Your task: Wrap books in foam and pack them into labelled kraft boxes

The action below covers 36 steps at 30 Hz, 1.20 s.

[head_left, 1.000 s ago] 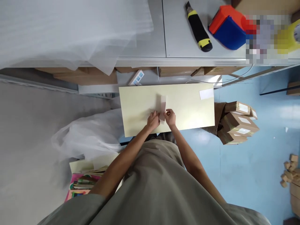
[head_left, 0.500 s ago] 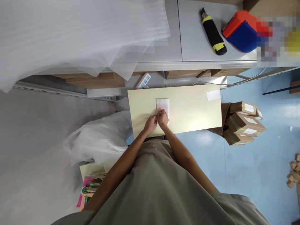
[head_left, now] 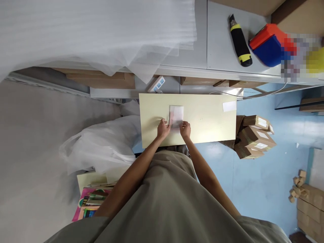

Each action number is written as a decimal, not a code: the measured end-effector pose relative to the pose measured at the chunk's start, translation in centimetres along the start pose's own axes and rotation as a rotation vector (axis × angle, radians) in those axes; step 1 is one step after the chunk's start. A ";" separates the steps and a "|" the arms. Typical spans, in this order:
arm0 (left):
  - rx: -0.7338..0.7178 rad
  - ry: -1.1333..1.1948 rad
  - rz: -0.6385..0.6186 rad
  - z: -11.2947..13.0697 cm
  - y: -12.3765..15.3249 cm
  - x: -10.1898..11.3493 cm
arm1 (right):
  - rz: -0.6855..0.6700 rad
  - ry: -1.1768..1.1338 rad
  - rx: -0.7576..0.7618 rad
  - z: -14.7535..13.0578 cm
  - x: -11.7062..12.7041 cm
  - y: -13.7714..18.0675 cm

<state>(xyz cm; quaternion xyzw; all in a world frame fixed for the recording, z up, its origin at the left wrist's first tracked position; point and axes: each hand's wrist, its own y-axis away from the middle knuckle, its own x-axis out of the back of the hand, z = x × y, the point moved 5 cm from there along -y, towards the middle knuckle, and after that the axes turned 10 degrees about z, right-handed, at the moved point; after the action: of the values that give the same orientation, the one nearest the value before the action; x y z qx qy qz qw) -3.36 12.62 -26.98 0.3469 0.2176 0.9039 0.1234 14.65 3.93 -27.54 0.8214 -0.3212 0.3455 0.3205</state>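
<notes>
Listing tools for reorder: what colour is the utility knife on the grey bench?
The utility knife is black with yellow bands; head view.

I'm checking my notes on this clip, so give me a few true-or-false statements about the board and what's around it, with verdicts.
1. Both the left hand and the right hand are at the near edge of the sheet on the board. True.
2. The knife lies on the board. False: the knife lies on the grey table beyond the board.
3. A white label sits near the board's far right corner. True.
4. The brown boxes are stacked left of the board. False: the boxes are to its right, on the blue floor.
</notes>
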 end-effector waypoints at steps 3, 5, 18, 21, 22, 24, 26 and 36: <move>0.084 -0.028 0.023 0.1 -0.6 -0.6 | -0.015 0.005 -0.031 0.5 -0.5 -0.1; 0.112 -0.031 0.028 0.1 -1.1 -0.8 | -0.046 0.006 -0.058 0.6 -0.8 -0.2; 0.024 -0.094 0.203 -3.1 -4.7 7.4 | -0.260 -0.042 0.147 -7.9 -5.8 0.5; 0.071 -0.097 0.263 -3.9 -6.6 10.3 | -0.321 -0.025 0.206 -12.0 -7.9 -0.1; 0.082 -0.080 0.268 -4.0 -7.1 11.1 | -0.338 -0.005 0.213 -13.1 -8.5 -0.3; 0.084 -0.029 0.248 -4.0 -7.9 12.2 | -0.368 0.048 0.214 -14.7 -9.3 -0.5; 0.072 0.022 0.207 -3.8 -8.1 12.6 | -0.391 0.087 0.211 -15.5 -9.5 -0.3; 0.108 0.270 0.252 -7.7 0.1 11.5 | -0.391 -0.047 0.308 -12.4 -4.7 4.0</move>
<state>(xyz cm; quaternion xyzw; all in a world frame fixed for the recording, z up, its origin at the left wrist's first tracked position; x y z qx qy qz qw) -16.97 14.43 -25.49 0.2534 0.2352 0.9375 -0.0400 4.59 12.31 -23.08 0.9150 -0.1070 0.3024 0.2447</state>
